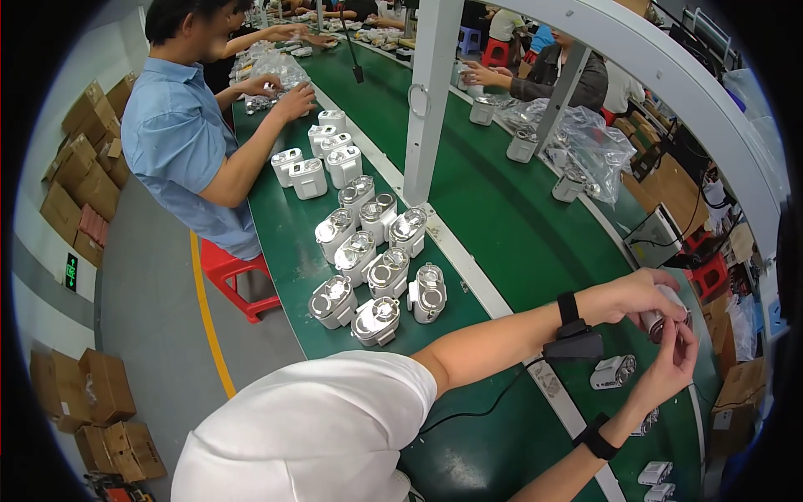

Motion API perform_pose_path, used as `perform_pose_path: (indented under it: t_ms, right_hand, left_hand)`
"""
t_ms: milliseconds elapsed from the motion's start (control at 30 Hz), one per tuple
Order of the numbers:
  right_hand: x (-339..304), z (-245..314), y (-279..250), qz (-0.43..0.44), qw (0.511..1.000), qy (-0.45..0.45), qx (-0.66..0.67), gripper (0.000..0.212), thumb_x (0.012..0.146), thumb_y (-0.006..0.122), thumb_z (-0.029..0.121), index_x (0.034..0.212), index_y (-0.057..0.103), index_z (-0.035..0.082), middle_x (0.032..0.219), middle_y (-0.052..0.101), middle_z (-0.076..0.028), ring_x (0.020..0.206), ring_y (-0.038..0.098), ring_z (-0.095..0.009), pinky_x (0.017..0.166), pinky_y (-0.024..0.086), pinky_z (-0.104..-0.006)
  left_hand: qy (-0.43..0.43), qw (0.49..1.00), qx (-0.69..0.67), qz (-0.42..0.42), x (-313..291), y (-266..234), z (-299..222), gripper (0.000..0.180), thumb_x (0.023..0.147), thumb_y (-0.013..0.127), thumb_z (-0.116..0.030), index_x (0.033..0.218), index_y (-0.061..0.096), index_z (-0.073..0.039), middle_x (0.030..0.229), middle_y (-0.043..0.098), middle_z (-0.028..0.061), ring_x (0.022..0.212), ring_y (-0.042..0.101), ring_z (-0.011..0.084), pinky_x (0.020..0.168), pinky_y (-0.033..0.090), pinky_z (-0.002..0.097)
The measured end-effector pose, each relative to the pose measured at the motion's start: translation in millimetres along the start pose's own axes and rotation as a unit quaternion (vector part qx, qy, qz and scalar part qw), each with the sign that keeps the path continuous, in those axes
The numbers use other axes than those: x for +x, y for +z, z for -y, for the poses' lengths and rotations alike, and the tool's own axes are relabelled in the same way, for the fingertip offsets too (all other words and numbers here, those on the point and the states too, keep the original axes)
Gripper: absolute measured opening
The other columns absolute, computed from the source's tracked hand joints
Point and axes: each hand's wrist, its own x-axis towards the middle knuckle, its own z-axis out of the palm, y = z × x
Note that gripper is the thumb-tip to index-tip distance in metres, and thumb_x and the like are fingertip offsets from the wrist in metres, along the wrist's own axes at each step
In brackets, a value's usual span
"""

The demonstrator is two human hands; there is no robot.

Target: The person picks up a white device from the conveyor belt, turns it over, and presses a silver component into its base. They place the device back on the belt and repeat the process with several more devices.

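Note:
Both my arms reach across to the far right side of the green work line. My left hand (637, 299) is wrapped round a small white housing (655, 325) with a shiny end, holding it from above. The fingertips of my right hand (673, 360) meet at the same housing from below and press against it. What those fingertips do at its end is too small to make out. Below my hands, a similar white unit with a chrome face (614, 372) lies on the belt. Another such unit is partly hidden behind my right forearm.
Several white units with chrome tops (387, 272) stand grouped on the left bench. A co-worker in a blue shirt (180, 125) sits beyond them. A white metal post (431, 109) rises mid-line. A black box (574, 346) with a cable hangs by my left wrist. Plastic bags (585, 142) lie opposite.

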Motion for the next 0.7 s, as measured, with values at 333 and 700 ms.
perform_pose_path:
  t_ms: [333,700]
  right_hand:
    - [-7,26,14,0.063,0.967,-0.178,-0.171,0.025,0.095,0.06,0.002,0.118,0.068,-0.005,0.137,0.057,-0.017,0.12,0.058,-0.024,0.099,0.048,-0.034]
    - [-5,10,6,-0.004,0.994,-0.011,0.112,0.046,0.097,0.06,0.019,0.135,0.047,-0.003,0.128,0.058,-0.014,0.118,0.057,-0.023,0.099,0.049,-0.0402]
  left_hand:
    - [-0.016,0.993,-0.104,-0.047,-4,11,-2,0.067,0.081,0.076,-0.029,0.13,0.049,0.008,0.103,0.063,0.0115,0.08,0.064,0.0175,0.066,0.055,0.0324]
    - [0.144,0.979,0.135,-0.056,-1,5,-7,0.07,0.07,0.089,-0.028,0.121,0.056,0.006,0.097,0.068,0.0102,0.082,0.065,0.0125,0.072,0.054,0.0282]
